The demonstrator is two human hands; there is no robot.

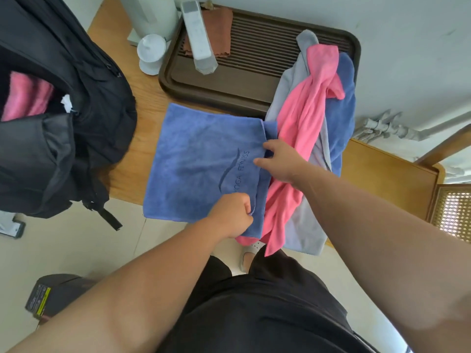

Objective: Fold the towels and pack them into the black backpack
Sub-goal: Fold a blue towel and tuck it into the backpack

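Both bare forearms reach forward and come toward each other. The left hand (230,215) is the nearer one, and its fingers are curled into a fist that pinches the near edge of the blue towel (198,159). The right hand (280,161) is farther out, palm down, with thumb and fingers pinching the same towel's right edge.

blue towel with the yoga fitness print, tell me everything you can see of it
The blue towel looks like soft microfibre with a darker YOGA FITNESS print and curved mark. It lies spread flat on the wooden table, near edge overhanging. The left hand grips its near right corner, the right hand pinches its right edge.
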